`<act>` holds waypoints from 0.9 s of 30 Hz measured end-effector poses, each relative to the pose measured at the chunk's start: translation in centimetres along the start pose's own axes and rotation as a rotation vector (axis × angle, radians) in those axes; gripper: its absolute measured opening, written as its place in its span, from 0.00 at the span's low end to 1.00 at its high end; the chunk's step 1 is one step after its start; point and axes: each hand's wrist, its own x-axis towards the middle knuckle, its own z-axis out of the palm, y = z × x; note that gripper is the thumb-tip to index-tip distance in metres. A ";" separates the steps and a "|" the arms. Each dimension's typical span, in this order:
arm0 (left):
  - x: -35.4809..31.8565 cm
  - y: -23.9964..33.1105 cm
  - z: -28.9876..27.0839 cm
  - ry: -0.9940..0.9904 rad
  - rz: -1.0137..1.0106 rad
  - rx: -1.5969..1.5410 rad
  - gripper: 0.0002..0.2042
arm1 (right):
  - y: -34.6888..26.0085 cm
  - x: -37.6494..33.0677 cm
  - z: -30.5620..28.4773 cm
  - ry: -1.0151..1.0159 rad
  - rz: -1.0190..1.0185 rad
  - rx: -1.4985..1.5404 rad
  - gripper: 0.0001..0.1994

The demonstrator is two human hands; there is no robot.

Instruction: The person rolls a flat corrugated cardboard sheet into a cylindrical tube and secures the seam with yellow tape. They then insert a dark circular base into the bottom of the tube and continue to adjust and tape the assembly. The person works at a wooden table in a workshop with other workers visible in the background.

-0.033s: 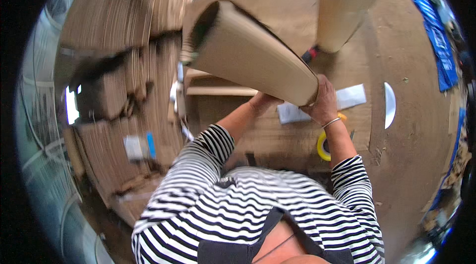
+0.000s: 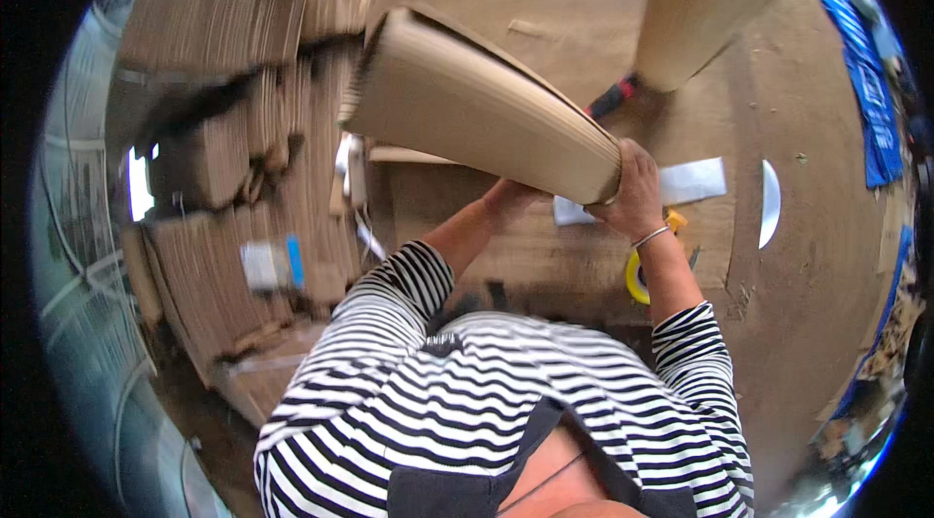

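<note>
A thick brown cardboard bundle (image 2: pixel 477 105), bent over like a flattened roll, slants across the worktable from far left to near right. My right hand (image 2: pixel 630 189) wraps round its near right end, with a bracelet at the wrist. Under the lower edge is my left hand (image 2: pixel 511 199), gripping from below, its fingers partly hidden by the bundle. Just beneath the right hand lies a white paper strip (image 2: pixel 696 180), partly covered. By the right wrist are a yellow tape roll (image 2: pixel 636 277) and a small orange-yellow piece (image 2: pixel 676 220).
Tall stacks of flat cardboard (image 2: pixel 219 17) fill the left side. A rolled cardboard tube (image 2: pixel 696 27) stands at the far right, with a red-and-black handled tool (image 2: pixel 613 98) by its foot. A white half-round piece (image 2: pixel 770 204) and blue plastic sheeting (image 2: pixel 869 100) lie further right.
The bundle's far end has tipped lower and left, its open hollow now out of sight and its outer face flatter. Both hands keep their hold on it.
</note>
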 end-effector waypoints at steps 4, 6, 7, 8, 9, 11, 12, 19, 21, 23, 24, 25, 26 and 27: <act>-13.3 -6.5 0.8 0.197 0.033 -0.583 0.19 | -7.4 -2.3 2.8 -0.410 -0.113 -0.010 0.52; -16.8 -12.8 0.4 0.130 0.046 -0.950 0.16 | -8.8 -3.7 6.3 -0.642 -0.180 -0.140 0.52; -17.9 -16.0 0.1 0.092 0.064 -1.134 0.14 | -9.3 -4.1 7.7 -0.725 -0.186 -0.166 0.50; -18.3 -18.6 -0.1 0.203 -0.012 -1.264 0.19 | -10.0 -4.4 9.0 -0.805 -0.188 -0.193 0.48; -18.4 -20.6 -0.1 0.262 -0.068 -1.239 0.19 | -10.4 -4.5 10.0 -0.883 -0.197 -0.222 0.46; -18.4 -22.7 -0.8 0.363 -0.194 -1.161 0.18 | -11.4 -4.6 11.5 -0.860 -0.228 -0.303 0.44; -18.3 -20.7 -0.5 0.178 -0.241 -1.229 0.17 | -11.7 -4.8 12.4 -0.860 -0.244 -0.350 0.44; -20.8 -5.2 -0.8 0.176 0.068 0.525 0.15 | -13.7 -9.3 12.0 -0.753 -0.288 -0.393 0.46; -19.7 -5.3 -2.2 0.252 0.544 1.118 0.41 | -13.8 -10.1 11.7 -0.730 -0.271 -0.436 0.47; -17.9 -8.0 -2.9 0.143 0.441 1.165 0.45 | -14.0 -10.9 11.5 -0.651 -0.239 -0.374 0.47; -17.4 -8.2 -2.9 0.130 0.456 1.162 0.45 | -13.9 -11.3 11.4 -0.607 -0.214 -0.349 0.46; -16.5 -8.3 -2.8 0.110 0.481 1.154 0.45 | -13.4 -12.0 11.6 -0.543 -0.223 -0.344 0.46; -15.8 -8.3 -2.7 0.087 0.503 1.145 0.46 | -13.0 -12.9 12.2 -0.480 -0.232 -0.339 0.46; -15.3 -8.0 -2.2 0.072 0.508 1.160 0.44 | -12.7 -13.6 12.3 -0.422 -0.241 -0.341 0.46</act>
